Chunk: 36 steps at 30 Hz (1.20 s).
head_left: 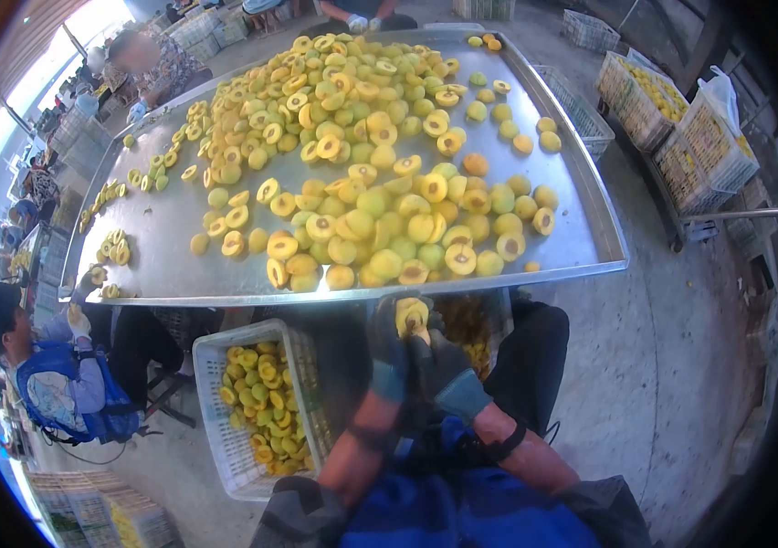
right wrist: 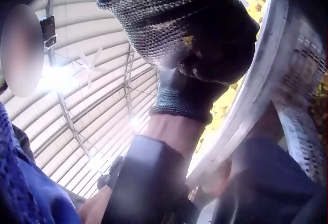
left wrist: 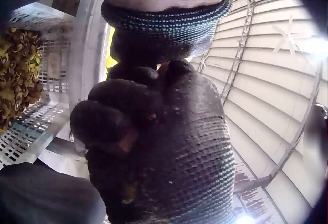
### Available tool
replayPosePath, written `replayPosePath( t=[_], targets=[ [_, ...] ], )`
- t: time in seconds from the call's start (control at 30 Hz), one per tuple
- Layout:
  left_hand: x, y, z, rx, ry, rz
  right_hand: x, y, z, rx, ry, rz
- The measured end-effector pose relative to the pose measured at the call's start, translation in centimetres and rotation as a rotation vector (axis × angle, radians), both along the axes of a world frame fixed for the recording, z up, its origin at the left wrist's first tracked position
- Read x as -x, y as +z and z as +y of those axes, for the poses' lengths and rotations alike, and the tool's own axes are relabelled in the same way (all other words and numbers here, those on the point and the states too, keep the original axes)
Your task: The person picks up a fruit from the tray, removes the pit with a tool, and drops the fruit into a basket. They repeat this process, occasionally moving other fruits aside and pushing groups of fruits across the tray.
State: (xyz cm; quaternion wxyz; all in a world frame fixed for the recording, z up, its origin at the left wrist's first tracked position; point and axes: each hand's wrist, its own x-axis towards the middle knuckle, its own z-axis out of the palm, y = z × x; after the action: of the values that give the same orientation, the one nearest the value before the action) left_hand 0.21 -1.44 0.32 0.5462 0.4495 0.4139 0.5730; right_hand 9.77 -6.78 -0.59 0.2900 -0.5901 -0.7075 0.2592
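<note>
My left hand (head_left: 389, 354) and right hand (head_left: 446, 367) meet just below the table's (head_left: 170, 228) near edge, both grips clamped on one peach half (head_left: 412, 316). A white crate (head_left: 209, 402) of halves stands left of them.

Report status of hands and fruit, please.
Left hand and right hand both grip one peach half. Crate at left. Table rim close ahead, nothing blocking.

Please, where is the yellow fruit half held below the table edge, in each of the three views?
Head: fruit half bottom centre, atop the left hand, just under the table rim.
Left wrist: not visible; the curled left hand hides it.
Right wrist: not visible.
Shared landmark: the table rim, left in the left wrist view, right in the right wrist view.
</note>
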Motion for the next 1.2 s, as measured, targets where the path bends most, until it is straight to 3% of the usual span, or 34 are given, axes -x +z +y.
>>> replayPosePath(
  t=[0.1, 0.2, 0.23, 0.3, 0.4, 0.47, 0.5, 0.57, 0.63, 0.73, 0.83, 0.87, 0.9, 0.93, 0.97, 1.03, 1.13, 1.2],
  targets=[
    [0.0, -0.8, 0.2, 0.083, -0.022, -0.164, 0.5, 2.0, 0.0, 0.156, -0.076, -0.047],
    [0.2, -0.6, 0.7, 0.05, -0.06, -0.155, 0.1, -0.1, 0.4, -0.073, 0.011, 0.116],
    [0.4, -0.5, 0.8, 0.041, -0.084, -0.151, 0.3, -0.2, 0.3, -0.028, -0.027, 0.19],
    [0.6, -0.8, 0.6, -0.026, -0.059, -0.002, 0.6, -0.2, -0.1, 0.07, -0.106, 0.337],
    [1.1, -2.4, 0.4, -0.439, 0.11, 0.421, 0.6, -1.1, -0.5, 0.051, -0.093, 0.26],
    [1.6, -3.7, 0.2, -0.517, 0.161, 0.557, 0.5, -2.4, -0.4, -0.093, -0.022, 0.143],
    [1.7, -3.4, 0.1, -0.409, 0.128, 0.516, 0.6, -2.1, -0.4, -0.161, 0.015, 0.085],
    [2.1, -3.4, 0.8, -0.254, 0.043, 0.453, 0.5, -0.7, -0.6, 0.282, -0.042, 0.429],
    [2.8, -4.0, 2.1, -0.158, -0.072, 0.417, 0.6, -1.0, -0.6, 0.438, -0.011, 0.551],
    [2.1, -2.5, 1.5, -0.221, -0.05, 0.388, -0.1, -3.3, -0.6, 0.257, 0.135, 0.439],
    [2.5, -2.3, 2.1, -0.061, -0.259, 0.115, -1.0, 1.4, -1.1, 0.346, 0.123, 0.566],
    [2.8, -5.4, 2.8, -0.19, -0.2, 0.249, -0.9, 2.0, -1.1, 0.518, 0.056, 0.734],
    [3.2, -8.5, 3.5, -0.312, -0.122, 0.383, -0.7, 1.6, -1.1, 0.466, 0.05, 0.756],
    [3.1, -5.5, 3.1, -0.094, -0.248, 0.145, -0.5, 1.1, -1.1, 0.413, 0.044, 0.777],
    [3.0, -3.5, 2.8, 0.126, -0.375, -0.098, 0.0, -1.1, -1.0, 0.132, 0.093, 0.653],
    [2.8, -2.5, 2.4, 0.087, -0.355, -0.056, 0.0, -0.9, -0.7, 0.164, 0.09, 0.755],
    [2.9, -1.8, 2.4, 0.138, -0.314, 0.03, -1.1, 1.1, -1.6, 0.906, -0.002, 1.298],
    [2.6, -2.4, 2.7, 0.126, -0.296, 0.047, -1.8, 1.8, -1.7, 1.08, 0.003, 1.529]
  ],
)
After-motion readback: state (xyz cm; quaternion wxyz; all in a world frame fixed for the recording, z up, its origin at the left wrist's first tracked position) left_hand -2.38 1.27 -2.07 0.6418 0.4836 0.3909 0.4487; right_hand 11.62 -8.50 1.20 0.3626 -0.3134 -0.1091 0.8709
